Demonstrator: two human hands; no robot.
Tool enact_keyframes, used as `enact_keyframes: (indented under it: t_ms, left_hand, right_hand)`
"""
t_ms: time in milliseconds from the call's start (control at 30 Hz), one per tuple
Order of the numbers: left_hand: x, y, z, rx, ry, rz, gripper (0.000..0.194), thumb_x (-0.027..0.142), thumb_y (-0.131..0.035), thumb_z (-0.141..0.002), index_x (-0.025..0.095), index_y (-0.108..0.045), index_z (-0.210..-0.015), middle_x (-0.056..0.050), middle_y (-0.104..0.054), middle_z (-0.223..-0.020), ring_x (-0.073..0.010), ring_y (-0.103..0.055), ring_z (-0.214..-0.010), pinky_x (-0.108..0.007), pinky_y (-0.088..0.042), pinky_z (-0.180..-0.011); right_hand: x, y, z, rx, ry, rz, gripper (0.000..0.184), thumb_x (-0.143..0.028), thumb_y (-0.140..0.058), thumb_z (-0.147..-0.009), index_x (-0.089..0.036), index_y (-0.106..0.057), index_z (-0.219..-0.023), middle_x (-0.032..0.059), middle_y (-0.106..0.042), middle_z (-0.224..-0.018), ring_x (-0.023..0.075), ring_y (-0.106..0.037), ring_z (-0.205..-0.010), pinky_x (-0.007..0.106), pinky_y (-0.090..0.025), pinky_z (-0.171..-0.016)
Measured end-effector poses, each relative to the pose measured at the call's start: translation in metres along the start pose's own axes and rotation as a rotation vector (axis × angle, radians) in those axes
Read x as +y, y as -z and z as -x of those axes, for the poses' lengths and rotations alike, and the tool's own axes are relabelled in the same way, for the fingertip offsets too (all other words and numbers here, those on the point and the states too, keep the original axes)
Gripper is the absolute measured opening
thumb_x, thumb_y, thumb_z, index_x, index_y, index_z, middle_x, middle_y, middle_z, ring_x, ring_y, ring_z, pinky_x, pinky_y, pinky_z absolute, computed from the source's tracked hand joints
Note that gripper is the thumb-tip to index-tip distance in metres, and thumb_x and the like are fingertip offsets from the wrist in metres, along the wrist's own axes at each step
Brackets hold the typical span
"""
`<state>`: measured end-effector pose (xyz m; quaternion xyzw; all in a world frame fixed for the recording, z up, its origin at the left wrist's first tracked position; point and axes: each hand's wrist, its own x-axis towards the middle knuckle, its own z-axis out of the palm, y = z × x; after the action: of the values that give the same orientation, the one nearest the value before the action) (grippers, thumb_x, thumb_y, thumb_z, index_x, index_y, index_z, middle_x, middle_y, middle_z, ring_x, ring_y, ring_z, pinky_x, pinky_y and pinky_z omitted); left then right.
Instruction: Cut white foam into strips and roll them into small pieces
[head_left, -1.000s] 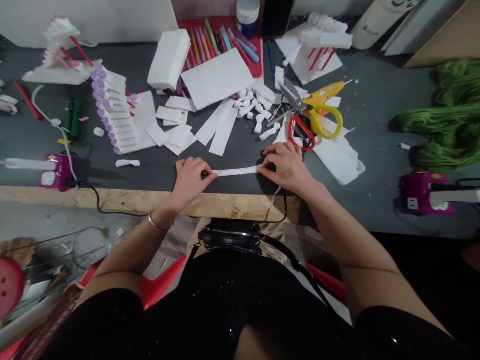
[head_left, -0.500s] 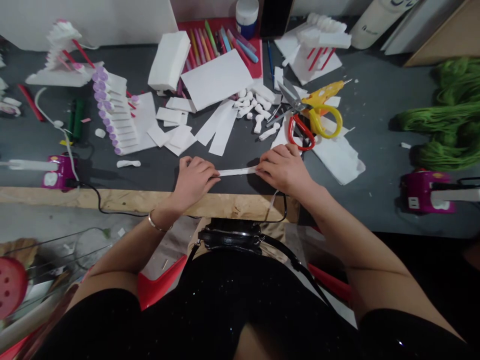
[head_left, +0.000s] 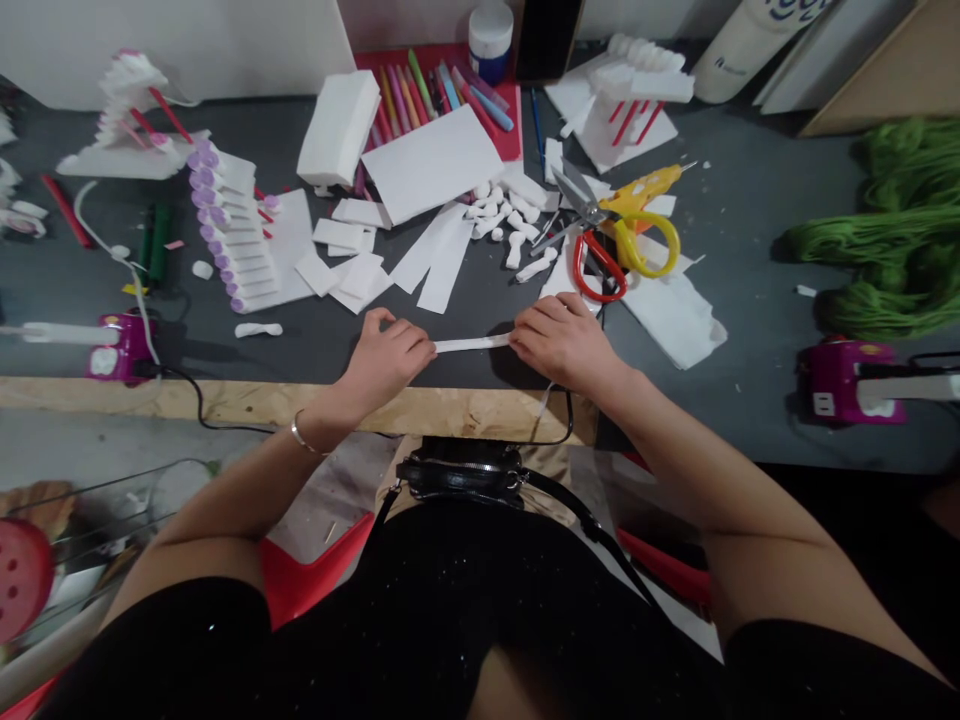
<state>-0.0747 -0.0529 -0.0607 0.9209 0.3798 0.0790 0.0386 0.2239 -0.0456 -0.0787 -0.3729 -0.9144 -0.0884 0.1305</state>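
Note:
A narrow white strip (head_left: 472, 344) stretches between my two hands, just above or on the dark tabletop near its front edge. My left hand (head_left: 390, 355) pinches the strip's left end, and my right hand (head_left: 562, 340) has its fingers closed on the other end. The strip's material, paper or soft foam, is hard to make out. Past my right hand lie scissors (head_left: 646, 245) with one red and one yellow handle. Small twisted white pieces (head_left: 517, 245) are heaped beyond the strip, and flat white strips (head_left: 442, 265) lie left of them.
A white stepped model with purple discs (head_left: 232, 225) stands at left, another white model (head_left: 637, 95) at back right. Colored pens (head_left: 420, 85) lie at the back. Purple power sockets (head_left: 124, 345) sit at left and right. Green yarn (head_left: 885, 240) is heaped at right.
Both hands keep hold of the white strip in nearly the same place. My left forearm has shifted slightly left, and the view has moved a little.

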Motion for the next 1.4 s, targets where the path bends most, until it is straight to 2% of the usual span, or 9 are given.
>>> enact_keyframes:
  t_ms: [300,500,667,900,1067,1167,1233,1300,1400]
  left_hand:
    - [-0.001,0.003,-0.004,-0.024,-0.051,0.010,0.032,0.020,-0.050,-0.106,0.020,-0.077,-0.089,-0.008,-0.077,-0.091,-0.0220,-0.065,-0.086,-0.048,-0.041,-0.098]
    - [-0.006,-0.002,-0.004,-0.024,-0.160,-0.238,0.037,0.018,-0.042,-0.108,0.018,-0.072,-0.087,-0.006,-0.075,-0.085,-0.0209,-0.062,-0.084,-0.044,-0.041,-0.095]
    - [-0.005,-0.007,-0.004,0.003,0.007,-0.092,0.030,0.021,-0.047,-0.104,0.019,-0.071,-0.085,-0.007,-0.075,-0.084,-0.0233,-0.061,-0.086,-0.045,-0.040,-0.091]
    - [-0.001,-0.003,-0.009,-0.082,0.286,0.163,0.022,0.028,-0.058,-0.095,0.021,-0.067,-0.076,-0.004,-0.070,-0.074,-0.0235,-0.058,-0.082,-0.048,-0.035,-0.092]
    - [-0.009,-0.004,-0.016,-0.101,0.341,0.282,0.019,0.026,-0.066,-0.089,0.021,-0.063,-0.071,-0.001,-0.065,-0.067,-0.0208,-0.056,-0.078,-0.043,-0.033,-0.085]
    - [-0.009,-0.001,-0.019,-0.146,0.372,0.301,0.011,0.022,-0.066,-0.089,0.021,-0.066,-0.078,-0.001,-0.069,-0.077,-0.0215,-0.060,-0.081,-0.042,-0.033,-0.084]
    - [-0.006,0.003,-0.018,-0.161,0.342,0.291,0.009,0.021,-0.063,-0.093,0.022,-0.069,-0.086,-0.004,-0.074,-0.090,-0.0231,-0.063,-0.088,-0.043,-0.034,-0.086]
    - [-0.002,0.005,-0.015,-0.147,0.256,0.237,0.017,0.021,-0.056,-0.099,0.022,-0.073,-0.093,-0.006,-0.077,-0.100,-0.0249,-0.064,-0.094,-0.046,-0.035,-0.089]
    - [0.002,0.004,-0.007,-0.106,0.108,0.103,0.030,0.020,-0.048,-0.105,0.022,-0.076,-0.099,-0.009,-0.078,-0.104,-0.0261,-0.064,-0.097,-0.047,-0.036,-0.093]
  right_hand:
    - [0.000,-0.008,-0.001,0.017,-0.004,0.003,0.028,-0.015,-0.054,-0.102,-0.020,-0.073,-0.082,0.0072,-0.077,-0.092,0.0249,-0.051,-0.089,0.040,-0.033,-0.083]
    - [-0.002,-0.011,0.001,0.036,-0.028,0.003,0.032,-0.015,-0.049,-0.105,-0.018,-0.073,-0.084,0.0089,-0.076,-0.093,0.0249,-0.052,-0.089,0.041,-0.033,-0.082]
    - [-0.003,-0.014,0.004,0.009,-0.097,-0.016,0.030,-0.017,-0.048,-0.106,-0.017,-0.074,-0.091,0.0109,-0.075,-0.097,0.0260,-0.053,-0.094,0.041,-0.036,-0.085]
    - [-0.004,-0.012,0.007,-0.030,-0.232,-0.125,0.021,-0.023,-0.057,-0.102,-0.020,-0.073,-0.090,0.0134,-0.073,-0.112,0.0310,-0.053,-0.107,0.045,-0.038,-0.091]
    - [0.000,-0.013,0.005,-0.054,-0.341,-0.228,0.016,-0.027,-0.070,-0.093,-0.021,-0.071,-0.078,0.0122,-0.070,-0.113,0.0328,-0.050,-0.110,0.049,-0.038,-0.094]
    - [0.003,-0.012,0.003,-0.051,-0.357,-0.238,0.017,-0.031,-0.072,-0.093,-0.022,-0.071,-0.078,0.0112,-0.069,-0.113,0.0318,-0.050,-0.109,0.049,-0.037,-0.095]
    - [0.003,-0.010,0.001,-0.045,-0.361,-0.237,0.012,-0.030,-0.072,-0.093,-0.022,-0.073,-0.083,0.0109,-0.069,-0.115,0.0313,-0.050,-0.109,0.048,-0.035,-0.096]
    - [0.001,-0.008,0.000,-0.037,-0.345,-0.237,0.007,-0.026,-0.071,-0.094,-0.024,-0.075,-0.089,0.0098,-0.070,-0.116,0.0302,-0.051,-0.108,0.047,-0.034,-0.096]
    - [-0.003,-0.004,-0.001,-0.029,-0.280,-0.223,0.012,-0.022,-0.067,-0.097,-0.026,-0.078,-0.091,0.0070,-0.074,-0.109,0.0279,-0.052,-0.103,0.045,-0.032,-0.095]
